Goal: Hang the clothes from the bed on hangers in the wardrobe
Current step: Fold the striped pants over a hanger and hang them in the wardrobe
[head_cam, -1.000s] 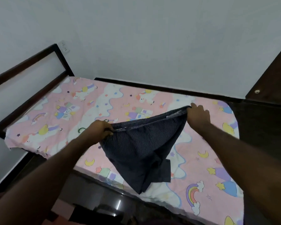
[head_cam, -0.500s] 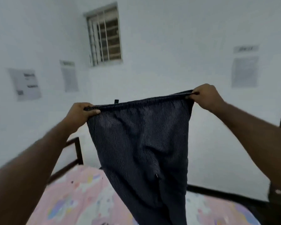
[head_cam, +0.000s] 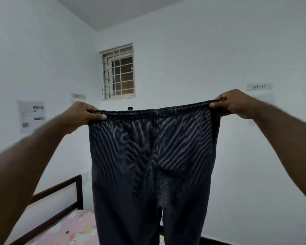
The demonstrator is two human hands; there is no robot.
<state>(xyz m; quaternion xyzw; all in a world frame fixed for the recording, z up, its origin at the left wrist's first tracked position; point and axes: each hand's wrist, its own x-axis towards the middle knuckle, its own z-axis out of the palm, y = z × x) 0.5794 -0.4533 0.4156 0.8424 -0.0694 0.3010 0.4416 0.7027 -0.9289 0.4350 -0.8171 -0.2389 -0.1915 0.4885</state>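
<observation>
Two hands apart: your left hand [head_cam: 81,114] and right hand [head_cam: 234,103] pinch waistband of striped trousers [head_cam: 154,165] above bed [head_cam: 72,228], stretching it flat, likely readying for hanger.

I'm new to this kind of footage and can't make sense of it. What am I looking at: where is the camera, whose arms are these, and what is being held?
There is no machine here. A person wears a wide-angle camera on the head, so you see the room as they do, with both bare arms reaching forward. The left hand and the right hand each grip one end of the elastic waistband of the dark pinstriped trousers. They hold the trousers up, spread wide, with the legs hanging down. At the lower left is a corner of the bed, with a pink patterned sheet and a dark frame. Behind is a white wall with a barred window and paper notices. No hanger shows in this picture.
</observation>
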